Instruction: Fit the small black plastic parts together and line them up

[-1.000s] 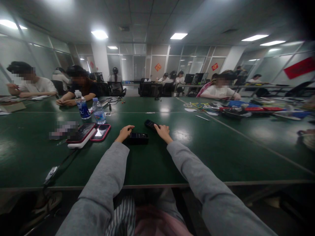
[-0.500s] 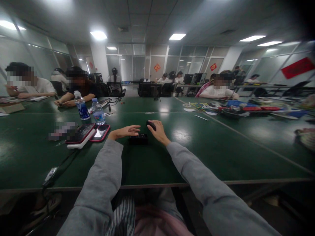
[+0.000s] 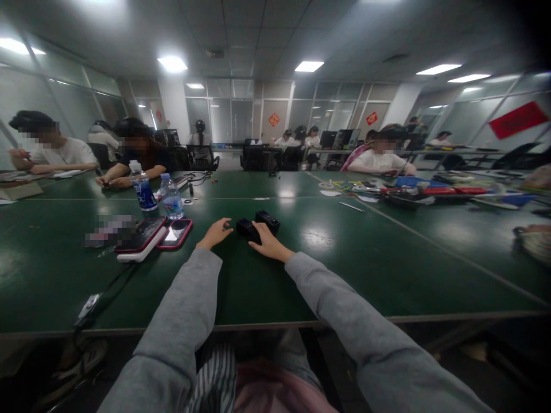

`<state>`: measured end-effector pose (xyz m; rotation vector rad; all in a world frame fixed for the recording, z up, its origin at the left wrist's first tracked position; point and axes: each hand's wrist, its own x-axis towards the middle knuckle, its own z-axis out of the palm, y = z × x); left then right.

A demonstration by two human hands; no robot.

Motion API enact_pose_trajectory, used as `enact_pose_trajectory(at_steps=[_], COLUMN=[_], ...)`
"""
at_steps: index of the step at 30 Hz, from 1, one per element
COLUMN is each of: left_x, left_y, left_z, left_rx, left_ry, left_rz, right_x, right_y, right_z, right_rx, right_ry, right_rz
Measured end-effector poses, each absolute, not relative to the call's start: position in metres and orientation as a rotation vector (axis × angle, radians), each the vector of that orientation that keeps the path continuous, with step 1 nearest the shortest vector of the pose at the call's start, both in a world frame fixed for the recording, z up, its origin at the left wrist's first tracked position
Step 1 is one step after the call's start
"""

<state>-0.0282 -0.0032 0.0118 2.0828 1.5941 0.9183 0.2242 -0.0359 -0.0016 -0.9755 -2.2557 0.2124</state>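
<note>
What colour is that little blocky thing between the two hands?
The blocky thing looks black; the head view shows it best.

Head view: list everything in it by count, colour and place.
Blocks: two, black, table centre
Table: one, green, foreground
Bottles: two, clear and blue, left
Phones: two, red-edged, left
Slab: one, white, under phone
Pixelated item: unclear, beside phones
Carton: one, tan, far left
Cables: several, black, left
Stick: one, pale, right
Clutter: uncounted, mixed, right
People: several, mostly white-topped, beyond table
Chairs: several, black, background
Monitors: several, dark, background
Wall signs: several, red, background
Ceiling lights: several, white, overhead
Lap clothes: pink and striped, bottom
Sleeves: two, grey, bottom
Left hand: one, bare, left of blocks
Right hand: one, bare, at blocks
</note>
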Motion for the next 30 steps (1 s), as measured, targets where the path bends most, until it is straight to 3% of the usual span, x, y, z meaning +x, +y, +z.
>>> enact_pose_trajectory(at_steps=[14,30], left_x=[0.006,0.002], left_y=[-0.012,0.003], left_z=[0.023,0.001], left_rx=[1.655,1.731], left_ry=[1.172,0.924], left_rz=[0.984,1.056], right_x=[0.224,0.228], right_y=[-0.034,-0.019], right_z=[-0.005,-0.018], right_rx=[-0.989,-1.091], right_ry=[-2.269,-2.190], right_rz=[0.238,0.230])
